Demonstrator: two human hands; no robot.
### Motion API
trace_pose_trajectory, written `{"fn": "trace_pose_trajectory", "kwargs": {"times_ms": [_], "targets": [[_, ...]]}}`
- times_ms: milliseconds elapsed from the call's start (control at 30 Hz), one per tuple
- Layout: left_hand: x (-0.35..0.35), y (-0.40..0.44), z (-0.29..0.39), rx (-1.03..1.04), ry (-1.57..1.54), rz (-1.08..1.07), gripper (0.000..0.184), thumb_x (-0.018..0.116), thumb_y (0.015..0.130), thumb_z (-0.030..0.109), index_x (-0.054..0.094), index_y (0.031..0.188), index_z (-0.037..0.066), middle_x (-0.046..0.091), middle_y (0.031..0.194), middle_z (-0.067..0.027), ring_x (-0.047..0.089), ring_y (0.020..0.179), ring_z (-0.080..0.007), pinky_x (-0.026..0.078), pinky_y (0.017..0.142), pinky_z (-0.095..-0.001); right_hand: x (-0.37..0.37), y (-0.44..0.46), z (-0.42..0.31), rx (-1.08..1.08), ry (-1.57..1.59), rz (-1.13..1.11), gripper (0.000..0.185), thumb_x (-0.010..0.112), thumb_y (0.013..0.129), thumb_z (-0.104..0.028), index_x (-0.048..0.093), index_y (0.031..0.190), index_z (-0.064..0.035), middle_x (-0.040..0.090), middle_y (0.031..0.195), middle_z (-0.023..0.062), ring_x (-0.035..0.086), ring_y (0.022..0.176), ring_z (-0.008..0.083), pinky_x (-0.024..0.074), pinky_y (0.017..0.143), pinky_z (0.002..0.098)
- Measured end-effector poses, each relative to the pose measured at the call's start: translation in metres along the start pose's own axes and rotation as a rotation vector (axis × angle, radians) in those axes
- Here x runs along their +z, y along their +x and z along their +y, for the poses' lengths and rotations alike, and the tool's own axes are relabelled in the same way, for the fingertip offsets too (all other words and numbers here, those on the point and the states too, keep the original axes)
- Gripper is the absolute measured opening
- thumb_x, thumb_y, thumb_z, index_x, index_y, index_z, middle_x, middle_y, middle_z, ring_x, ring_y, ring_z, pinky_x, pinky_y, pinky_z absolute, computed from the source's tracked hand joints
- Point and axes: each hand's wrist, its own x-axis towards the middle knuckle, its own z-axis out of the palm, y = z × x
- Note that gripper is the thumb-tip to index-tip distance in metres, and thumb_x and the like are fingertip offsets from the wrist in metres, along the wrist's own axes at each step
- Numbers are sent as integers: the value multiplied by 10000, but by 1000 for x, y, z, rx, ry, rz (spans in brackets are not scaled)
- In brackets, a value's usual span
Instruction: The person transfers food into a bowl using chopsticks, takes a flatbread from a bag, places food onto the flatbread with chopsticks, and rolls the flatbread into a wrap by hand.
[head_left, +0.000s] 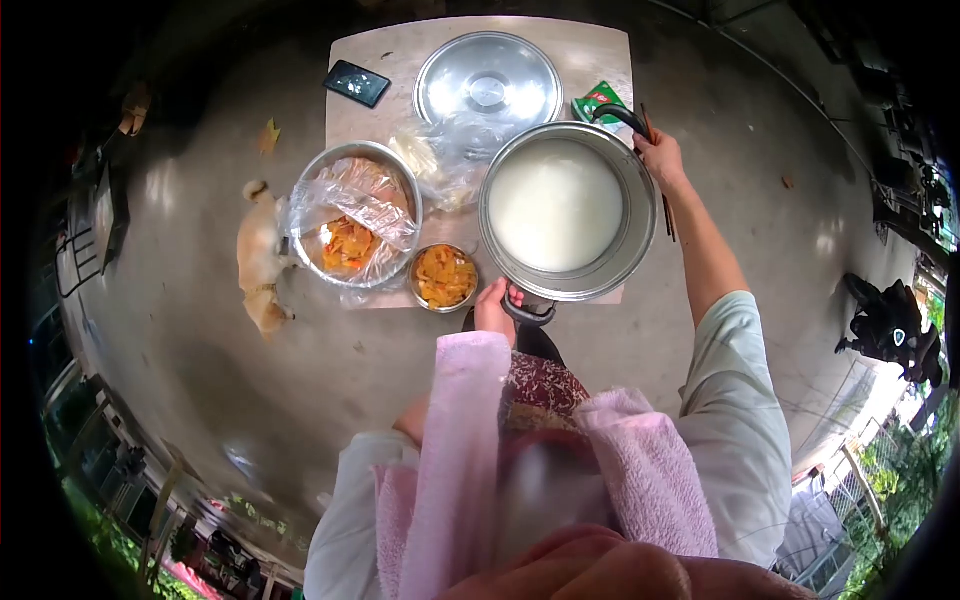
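Observation:
A large metal pot (641, 225) with milky white liquid (555, 205) in it is at the right side of the small table. My left hand (494, 309) is closed on its near black handle (530, 315). At the far right, my right hand (660, 158) grips the other black handle (618, 114). Thin dark sticks like chopsticks (671, 215) pass by that hand; whether its fingers hold them too is unclear. Left of the pot stand a small bowl of orange pieces (445, 276) and a metal basin (411, 185) partly covered by clear plastic (385, 228).
A round metal lid (488, 62), a phone (357, 83) and a green packet (600, 98) lie on the table (390, 45). A clear plastic bag (460, 155) lies between basin and pot. A light-coloured dog (262, 245) is on the floor beside the table.

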Motion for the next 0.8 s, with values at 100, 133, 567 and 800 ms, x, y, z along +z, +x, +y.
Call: {"fn": "trace_pose_trajectory", "kwargs": {"times_ms": [100,133,567,800], "targets": [[9,8,0,24,-13,-12,132,521,961,176,555,938,50,551,792,-35,545,772,-167,429,733,-293,-2,13,-17,13,-16,-19,263,661,882,-230,672,995,7,648,743,66,578,693,150,466,690,310],[11,11,0,30,-23,-20,131,521,960,177,555,938,52,550,795,-33,543,773,-165,428,734,-293,-3,17,-21,21,-23,-25,263,660,884,-231,671,994,8,645,736,64,575,688,148,466,686,309],[28,25,-2,50,-95,-43,164,514,968,195,569,965,40,568,831,-34,549,793,-157,424,738,-289,-5,46,-38,-84,-172,-8,311,673,873,-282,667,1043,-22,665,795,91,595,735,182,470,740,316],[15,41,33,103,597,40,275,569,950,263,584,1104,36,614,935,-40,567,899,-132,427,778,-277,-13,-4,-40,-216,-120,268,369,677,854,-271,635,1158,-65,667,854,81,617,765,191,477,771,302]]}}
